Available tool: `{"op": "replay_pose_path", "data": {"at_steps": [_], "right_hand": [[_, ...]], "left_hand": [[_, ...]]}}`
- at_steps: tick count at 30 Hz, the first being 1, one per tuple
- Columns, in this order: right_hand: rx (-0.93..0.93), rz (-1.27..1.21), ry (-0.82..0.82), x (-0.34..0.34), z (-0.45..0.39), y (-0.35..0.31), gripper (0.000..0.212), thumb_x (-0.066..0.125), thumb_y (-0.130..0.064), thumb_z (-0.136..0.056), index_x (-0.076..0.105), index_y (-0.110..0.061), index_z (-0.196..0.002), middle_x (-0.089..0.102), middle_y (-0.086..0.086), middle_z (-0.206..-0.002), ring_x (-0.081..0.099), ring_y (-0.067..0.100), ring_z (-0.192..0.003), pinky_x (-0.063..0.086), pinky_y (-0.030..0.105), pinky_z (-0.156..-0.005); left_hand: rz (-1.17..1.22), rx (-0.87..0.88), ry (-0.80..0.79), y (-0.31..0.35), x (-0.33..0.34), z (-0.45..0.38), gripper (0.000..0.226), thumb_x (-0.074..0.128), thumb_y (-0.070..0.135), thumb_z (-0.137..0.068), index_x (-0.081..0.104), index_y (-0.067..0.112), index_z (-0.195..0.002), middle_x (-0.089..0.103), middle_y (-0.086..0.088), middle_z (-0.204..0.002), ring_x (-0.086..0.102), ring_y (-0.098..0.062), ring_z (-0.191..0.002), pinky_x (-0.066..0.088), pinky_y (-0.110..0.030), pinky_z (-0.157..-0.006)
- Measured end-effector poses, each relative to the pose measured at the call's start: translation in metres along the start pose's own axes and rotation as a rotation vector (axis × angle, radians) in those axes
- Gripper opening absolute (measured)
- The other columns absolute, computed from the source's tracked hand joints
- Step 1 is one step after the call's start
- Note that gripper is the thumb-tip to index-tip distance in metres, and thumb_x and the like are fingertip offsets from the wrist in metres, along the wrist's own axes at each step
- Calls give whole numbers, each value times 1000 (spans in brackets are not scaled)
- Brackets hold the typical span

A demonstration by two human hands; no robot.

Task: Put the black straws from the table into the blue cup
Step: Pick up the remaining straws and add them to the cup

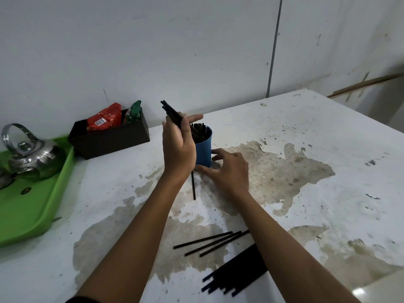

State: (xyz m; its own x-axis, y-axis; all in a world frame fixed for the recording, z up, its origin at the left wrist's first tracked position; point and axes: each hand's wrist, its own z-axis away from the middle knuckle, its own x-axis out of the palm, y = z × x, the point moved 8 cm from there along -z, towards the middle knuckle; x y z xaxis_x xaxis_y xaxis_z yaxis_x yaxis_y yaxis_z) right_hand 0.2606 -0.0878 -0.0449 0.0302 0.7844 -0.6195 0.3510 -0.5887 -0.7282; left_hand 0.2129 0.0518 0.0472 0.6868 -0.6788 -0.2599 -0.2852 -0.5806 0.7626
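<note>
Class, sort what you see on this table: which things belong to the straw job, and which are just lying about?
Job: blue cup; bundle of straws in the left hand; right hand beside the cup; loose straws; straw pile.

Lying about: kettle; green tray; black box of packets.

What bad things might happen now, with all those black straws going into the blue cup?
1. The blue plastic cup already looks crowded with straws, so the bundle of black straws in the left hand might snag or spill.
2. The right hand is open beside the cup without gripping it, so a push could tip it.
3. The single black straw lying below the cup and the loose black straws under the forearm might get swept away.
</note>
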Motion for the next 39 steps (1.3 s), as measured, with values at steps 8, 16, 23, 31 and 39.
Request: {"op": "replay_pose_path", "data": {"at_steps": [8, 16, 23, 31, 39], "right_hand": [[-10, 4, -4, 1, 0, 0, 67, 58, -78, -65, 61, -38, -118, 71, -16, -104, 47, 13, -113, 29, 33, -91], [-14, 7, 3, 0, 0, 1, 65, 62, -77, -66, 63, -36, -116, 72, -14, -103, 49, 16, -114, 30, 33, -92], [-23, -25, -3, -2, 3, -2, 66, 65, -75, -67, 62, -37, -120, 71, -16, -102, 47, 13, -111, 34, 34, -94], [-16, -69, -81, 3, 8, 6, 72, 70, -70, -67, 61, -30, -126, 67, -7, -112, 47, 10, -114, 33, 15, -69], [-53, 16, -136, -16, 21, 9, 42, 75, -38, -82, 69, -13, -115, 69, 2, -116, 59, 17, -108, 41, 22, -86]], "left_hand": [[-335, 106, -50, 3, 8, 7, 32, 43, 25, -103, 62, 6, -120, 36, -8, -152, 19, -26, -146, 6, -8, -112], [-279, 6, -123, 3, -4, 17, 73, 45, 45, -94, 19, 21, -157, 2, 9, -165, -4, -12, -151, -6, 5, -101], [-362, 132, -214, 16, -11, 19, 58, 44, 38, -100, 24, 35, -154, 16, 15, -163, 9, -9, -151, 18, -40, -122], [-377, 171, -55, 32, -41, 33, 49, 52, 31, -96, 45, 28, -145, 44, 8, -150, 34, -13, -141, 32, -28, -112], [-485, -64, -52, -4, -59, 83, 11, 63, 30, -90, 67, 25, -99, 69, 8, -94, 59, -12, -88, 57, -33, -74]]}}
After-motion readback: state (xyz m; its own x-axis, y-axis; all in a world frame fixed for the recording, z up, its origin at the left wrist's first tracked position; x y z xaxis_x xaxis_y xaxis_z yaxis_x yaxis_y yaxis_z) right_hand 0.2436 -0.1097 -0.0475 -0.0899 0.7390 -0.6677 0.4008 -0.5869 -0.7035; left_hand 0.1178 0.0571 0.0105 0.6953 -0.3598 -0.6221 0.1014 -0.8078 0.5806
